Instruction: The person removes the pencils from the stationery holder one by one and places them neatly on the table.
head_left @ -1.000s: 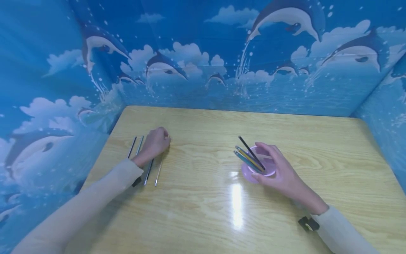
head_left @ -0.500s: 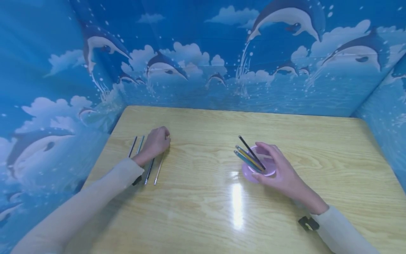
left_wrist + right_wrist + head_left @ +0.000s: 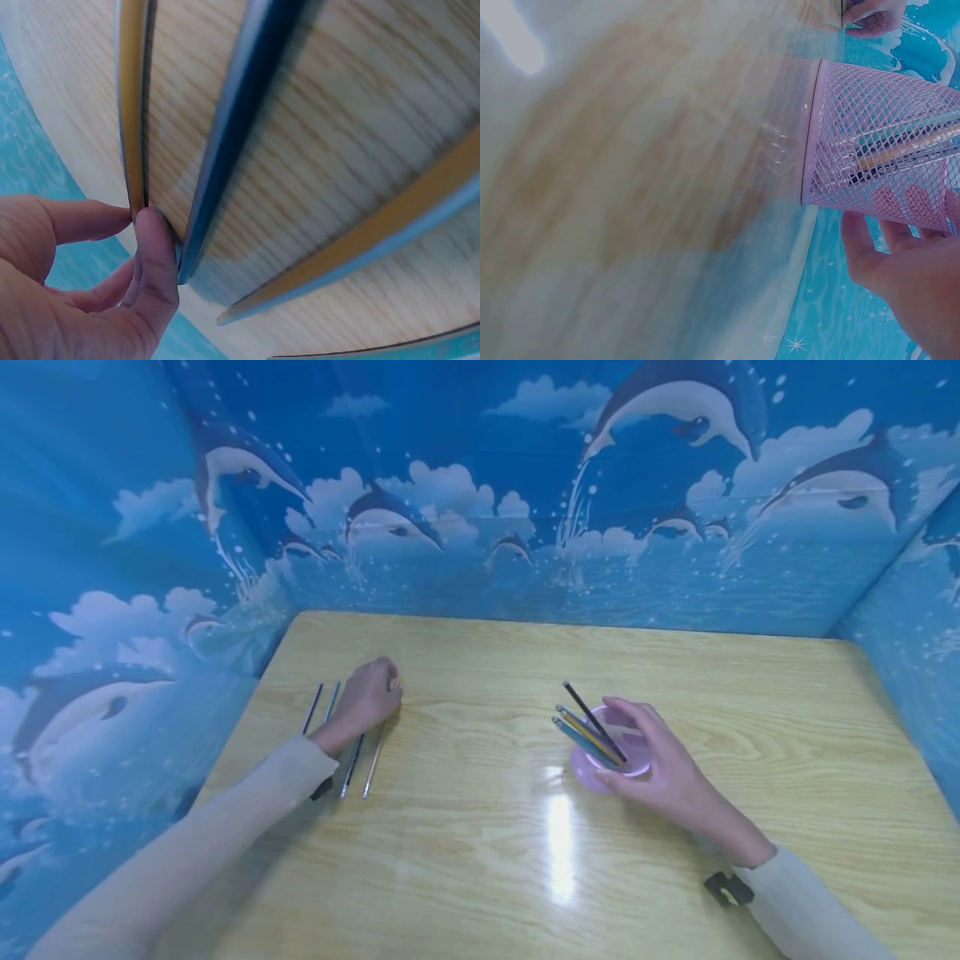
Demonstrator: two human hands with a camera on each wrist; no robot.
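Note:
In the head view my left hand is at the left of the table, over a row of pencils. Its thumb and fingertips pinch the far end of a yellow-sided pencil, the rightmost of the row, which lies on the wood. A dark blue pencil lies beside it, close to the fingers. On the right, my right hand grips a pink mesh pencil cup, thumb and fingers round its side near the rim. Several pencils lean in the cup, among them a black one and a teal one.
Further left lie a dark pencil and a light teal pencil, partly covered by the left arm. The wood-grain table meets a blue dolphin-print cloth at its back and sides.

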